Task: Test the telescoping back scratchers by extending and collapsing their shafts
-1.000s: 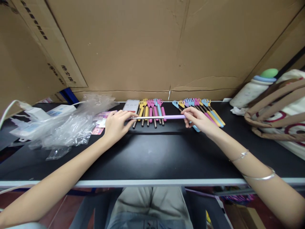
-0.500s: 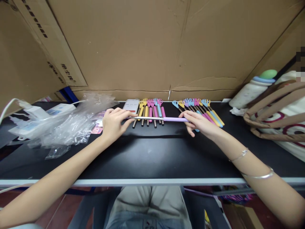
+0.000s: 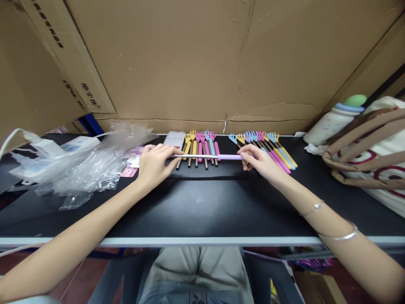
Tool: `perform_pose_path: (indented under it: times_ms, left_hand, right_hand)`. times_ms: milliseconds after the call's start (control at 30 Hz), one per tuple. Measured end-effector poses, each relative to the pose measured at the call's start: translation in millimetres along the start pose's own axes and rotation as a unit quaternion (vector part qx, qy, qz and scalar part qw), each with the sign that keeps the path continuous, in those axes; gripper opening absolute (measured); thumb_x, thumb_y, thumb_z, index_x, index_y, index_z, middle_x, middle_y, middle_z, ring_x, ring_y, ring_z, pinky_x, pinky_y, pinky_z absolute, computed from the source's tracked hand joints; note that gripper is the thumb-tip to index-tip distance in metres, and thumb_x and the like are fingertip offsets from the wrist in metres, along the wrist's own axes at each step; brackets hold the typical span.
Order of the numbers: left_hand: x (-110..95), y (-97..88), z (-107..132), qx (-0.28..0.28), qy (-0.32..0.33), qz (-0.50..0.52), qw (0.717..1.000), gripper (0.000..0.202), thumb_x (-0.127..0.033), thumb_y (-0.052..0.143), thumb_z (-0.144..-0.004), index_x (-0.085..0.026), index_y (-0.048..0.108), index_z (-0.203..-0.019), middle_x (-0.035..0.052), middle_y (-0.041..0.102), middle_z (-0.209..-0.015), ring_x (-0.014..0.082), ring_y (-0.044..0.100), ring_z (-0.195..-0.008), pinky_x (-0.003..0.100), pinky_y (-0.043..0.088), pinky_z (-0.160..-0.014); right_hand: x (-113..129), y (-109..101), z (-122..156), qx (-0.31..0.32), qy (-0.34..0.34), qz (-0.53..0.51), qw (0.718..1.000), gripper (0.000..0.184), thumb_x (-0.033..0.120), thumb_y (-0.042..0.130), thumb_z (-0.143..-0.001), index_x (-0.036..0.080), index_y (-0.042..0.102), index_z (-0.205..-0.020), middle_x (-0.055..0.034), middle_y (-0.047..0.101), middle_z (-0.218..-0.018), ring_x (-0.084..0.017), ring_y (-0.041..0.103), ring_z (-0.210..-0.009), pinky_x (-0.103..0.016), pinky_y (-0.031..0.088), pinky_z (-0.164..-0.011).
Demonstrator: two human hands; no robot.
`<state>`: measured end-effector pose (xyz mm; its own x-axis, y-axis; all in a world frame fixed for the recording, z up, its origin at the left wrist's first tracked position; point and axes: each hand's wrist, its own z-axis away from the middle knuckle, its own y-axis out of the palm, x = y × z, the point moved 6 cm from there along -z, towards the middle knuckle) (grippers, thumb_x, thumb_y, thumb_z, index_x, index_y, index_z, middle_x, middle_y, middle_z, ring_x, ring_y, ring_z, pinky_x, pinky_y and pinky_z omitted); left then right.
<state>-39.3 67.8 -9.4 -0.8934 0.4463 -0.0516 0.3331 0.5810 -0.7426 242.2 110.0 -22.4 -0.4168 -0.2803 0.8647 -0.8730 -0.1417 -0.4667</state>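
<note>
Stretched level above the black table is a telescopic back scratcher (image 3: 229, 157) with a purple grip and an extended metal rod. My left hand (image 3: 156, 162) pinches the rod's left end, and its fingers cover most of the head there. At the other end, my right hand (image 3: 257, 160) is closed round the end of the purple grip. Behind the rod lies a row of back scratchers (image 3: 207, 147) in yellow, pink and blue. A second row of back scratchers (image 3: 278, 147), fanned out, lies behind and beside my right hand.
A phone (image 3: 174, 138) showing a timer lies behind my left hand. Clear plastic bags (image 3: 91, 169) and a white power strip (image 3: 34, 166) take up the left. A bottle (image 3: 332, 120) and a bag with brown handles (image 3: 373, 147) stand right. Cardboard (image 3: 190, 63) walls the back.
My right hand has shifted slightly left and its fingers have curled in more round the grip end. My left hand stays nearly in place on the rod.
</note>
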Motion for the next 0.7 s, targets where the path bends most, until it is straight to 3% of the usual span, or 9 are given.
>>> perform_pose_path:
  times_ms: [233,467,700]
  left_hand:
    - [4,0.8,1,0.016,-0.01,0.026,0.999,0.011,-0.03,0.056,-0.088,-0.025,0.066,-0.089,-0.0005,0.071,-0.091,0.0187,0.06,-0.083,0.034,0.035,-0.075]
    - [-1,-6.7,2,-0.026,0.018,0.029,0.999,0.013,-0.033,0.056,-0.089,-0.028,0.068,-0.087,-0.0032,0.072,-0.085,0.017,0.062,-0.079,0.035,0.035,-0.075]
    - [-6,-3.5,2,-0.009,0.008,-0.002,1.0,0.016,-0.035,0.053,-0.09,-0.027,0.067,-0.091,-0.0013,0.071,-0.085,0.0178,0.061,-0.077,0.035,0.034,-0.077]
  right_hand:
    - [1,4,4,0.054,0.024,-0.068,0.996,0.034,0.051,0.06,-0.08,0.02,0.048,-0.088,0.0073,0.049,-0.054,-0.01,0.053,-0.042,-0.024,0.046,-0.046]
    - [-12,7,5,0.112,0.106,-0.136,0.979,0.033,0.049,0.06,-0.08,0.021,0.047,-0.093,0.0102,0.044,-0.047,-0.009,0.047,-0.034,-0.022,0.038,-0.038]
    - [-9,3,3,0.019,0.103,-0.062,0.993,0.021,0.038,0.056,-0.083,0.02,0.051,-0.091,0.0044,0.053,-0.059,-0.009,0.057,-0.05,-0.02,0.044,-0.048]
